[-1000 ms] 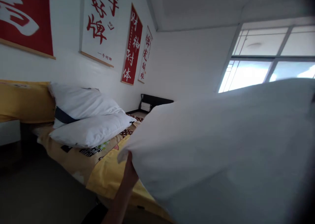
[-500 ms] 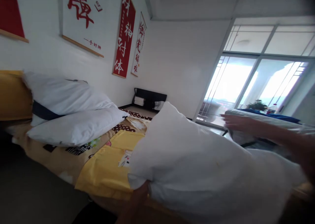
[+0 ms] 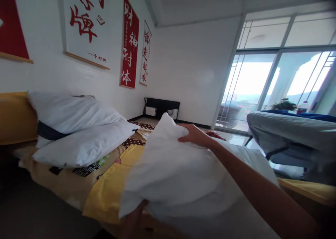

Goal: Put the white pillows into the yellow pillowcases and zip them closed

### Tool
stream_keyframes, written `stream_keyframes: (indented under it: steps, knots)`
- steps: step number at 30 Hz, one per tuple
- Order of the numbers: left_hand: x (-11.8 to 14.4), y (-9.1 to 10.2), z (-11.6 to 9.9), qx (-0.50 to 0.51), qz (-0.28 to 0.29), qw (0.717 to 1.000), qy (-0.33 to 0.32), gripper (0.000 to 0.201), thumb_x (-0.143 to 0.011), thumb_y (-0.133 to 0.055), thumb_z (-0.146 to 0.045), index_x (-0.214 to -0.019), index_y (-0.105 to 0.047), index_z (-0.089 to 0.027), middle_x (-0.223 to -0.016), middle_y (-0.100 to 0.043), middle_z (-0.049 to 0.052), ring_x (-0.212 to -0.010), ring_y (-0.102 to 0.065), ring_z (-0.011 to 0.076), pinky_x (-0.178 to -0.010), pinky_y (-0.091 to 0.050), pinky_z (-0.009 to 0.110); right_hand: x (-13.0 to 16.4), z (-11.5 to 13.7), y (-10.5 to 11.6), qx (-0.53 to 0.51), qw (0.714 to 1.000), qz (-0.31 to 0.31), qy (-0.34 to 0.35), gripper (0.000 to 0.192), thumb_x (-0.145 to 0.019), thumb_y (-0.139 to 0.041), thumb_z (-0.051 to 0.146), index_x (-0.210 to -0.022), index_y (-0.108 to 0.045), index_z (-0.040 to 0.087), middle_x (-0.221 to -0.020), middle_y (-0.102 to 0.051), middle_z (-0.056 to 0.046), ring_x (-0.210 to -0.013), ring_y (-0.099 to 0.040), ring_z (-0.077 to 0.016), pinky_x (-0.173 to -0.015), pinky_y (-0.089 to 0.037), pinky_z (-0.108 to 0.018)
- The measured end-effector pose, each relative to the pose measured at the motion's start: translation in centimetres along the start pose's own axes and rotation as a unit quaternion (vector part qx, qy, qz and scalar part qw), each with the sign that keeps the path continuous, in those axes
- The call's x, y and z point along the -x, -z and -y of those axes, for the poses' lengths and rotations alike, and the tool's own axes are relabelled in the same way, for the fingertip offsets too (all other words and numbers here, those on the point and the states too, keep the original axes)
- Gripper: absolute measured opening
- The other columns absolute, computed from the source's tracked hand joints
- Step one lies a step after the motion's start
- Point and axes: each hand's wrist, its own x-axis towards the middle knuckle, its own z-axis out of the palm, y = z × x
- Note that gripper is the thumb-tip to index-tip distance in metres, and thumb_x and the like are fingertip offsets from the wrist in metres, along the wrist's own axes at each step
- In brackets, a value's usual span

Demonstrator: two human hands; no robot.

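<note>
A large white pillow fills the lower middle of the head view, tilted up at its far corner. My left hand grips its near left corner, with the thumb on top and the other fingers hidden below. My right hand reaches across and pinches the pillow's far upper edge. Beneath the pillow lies a yellow pillowcase, flat on a bed with a patterned brown and beige sheet.
Two white pillows are stacked at the left, beside a yellow cushion. At the right stands a covered table or seat. A black low rack sits by the far wall. More yellow cloth lies at the right.
My right hand has come from the right, off the pillow, to grip its far edge. The pillow and my left hand have shifted slightly left. The view has turned a little.
</note>
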Motion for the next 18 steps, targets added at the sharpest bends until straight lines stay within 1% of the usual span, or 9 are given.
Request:
stream_keyframes:
  steps: [2,3,6,9,11,13,15,16,18]
  knots:
    - [0.4,0.4,-1.8,-0.003,-0.093,0.995,-0.029,0.019,-0.061,-0.072,-0.029,-0.078,-0.065,-0.023,-0.092,-0.068,0.009,-0.116,-0.055,0.0331,-0.104,-0.04,0.046,0.2,-0.6,-0.5,0.055,0.996,-0.066,0.037,0.052,-0.064,-0.071,0.021,-0.116,-0.065,0.017,-0.111,-0.069,-0.005,-0.102,-0.061,-0.0255,-0.094,-0.044,-0.039]
    - [0.7,0.6,-2.9,-0.005,-0.113,0.992,-0.049,0.021,-0.06,-0.072,-0.029,-0.079,-0.065,-0.023,-0.092,-0.068,0.008,-0.114,-0.056,0.0333,-0.102,-0.042,0.046,0.4,-0.8,-0.9,0.082,0.991,-0.092,0.054,0.05,-0.066,-0.068,0.02,-0.116,-0.065,0.019,-0.111,-0.068,-0.005,-0.102,-0.061,-0.0249,-0.094,-0.044,-0.039]
    - [2.5,0.3,-6.9,-0.026,-0.076,0.991,-0.106,0.041,-0.055,-0.078,-0.032,-0.094,-0.066,-0.023,-0.099,-0.069,0.007,-0.113,-0.057,0.031,-0.1,-0.045,0.041,1.1,-0.8,-2.8,0.177,0.961,-0.167,0.13,0.045,-0.074,-0.057,0.014,-0.118,-0.064,0.022,-0.104,-0.069,-0.005,-0.095,-0.061,-0.021,-0.087,-0.044,-0.036]
    - [4.7,-1.6,-10.8,-0.112,-0.009,0.979,-0.171,0.068,-0.055,-0.081,-0.036,-0.117,-0.058,-0.019,-0.113,-0.066,0.007,-0.112,-0.058,0.0284,-0.098,-0.047,0.037,2.7,0.1,-5.1,0.271,0.888,-0.246,0.28,0.047,-0.078,-0.045,0.005,-0.119,-0.063,0.02,-0.078,-0.064,-0.003,-0.076,-0.055,-0.0168,-0.074,-0.041,-0.031]
    - [5.6,-3.4,-12.5,-0.17,0.0,0.965,-0.198,0.071,-0.059,-0.079,-0.04,-0.121,-0.053,-0.016,-0.112,-0.066,0.01,-0.104,-0.062,0.0278,-0.09,-0.051,0.037,4.4,0.9,-6.6,0.296,0.833,-0.268,0.382,0.047,-0.083,-0.04,0.004,-0.123,-0.06,0.017,-0.066,-0.055,-0.001,-0.067,-0.049,-0.0157,-0.067,-0.037,-0.03]
    - [5.4,-4.8,-13.2,-0.185,-0.025,0.958,-0.218,0.066,-0.062,-0.075,-0.043,-0.118,-0.054,-0.014,-0.105,-0.068,0.011,-0.096,-0.063,0.0281,-0.083,-0.053,0.038,6.4,1.6,-8.0,0.303,0.8,-0.255,0.451,0.042,-0.089,-0.039,0.008,-0.128,-0.056,0.014,-0.061,-0.05,0.001,-0.063,-0.044,-0.0148,-0.065,-0.035,-0.03]
    - [4.5,-5.5,-13.0,-0.168,-0.048,0.951,-0.254,0.058,-0.064,-0.068,-0.04,-0.114,-0.056,-0.012,-0.105,-0.067,0.012,-0.098,-0.062,0.0294,-0.087,-0.051,0.04,8.6,2.1,-9.4,0.314,0.8,-0.218,0.463,0.04,-0.093,-0.041,0.013,-0.13,-0.054,0.013,-0.061,-0.05,0.002,-0.062,-0.044,-0.0143,-0.067,-0.035,-0.031]
    - [3.9,-5.6,-12.7,-0.158,-0.051,0.948,-0.273,0.055,-0.065,-0.065,-0.036,-0.114,-0.057,-0.012,-0.108,-0.066,0.013,-0.103,-0.061,0.0297,-0.091,-0.049,0.041,9.7,2.2,-10.1,0.318,0.812,-0.197,0.448,0.04,-0.093,-0.041,0.014,-0.131,-0.053,0.013,-0.063,-0.053,0.002,-0.064,-0.046,-0.0145,-0.069,-0.036,-0.032]
    - [3.0,-5.5,-12.1,-0.136,-0.049,0.942,-0.303,0.056,-0.065,-0.059,-0.028,-0.119,-0.056,-0.012,-0.117,-0.063,0.014,-0.111,-0.058,0.0285,-0.097,-0.046,0.04,11.6,2.3,-11.8,0.314,0.851,-0.164,0.388,0.042,-0.092,-0.041,0.015,-0.133,-0.051,0.013,-0.072,-0.06,-0.001,-0.071,-0.051,-0.0161,-0.076,-0.037,-0.034]
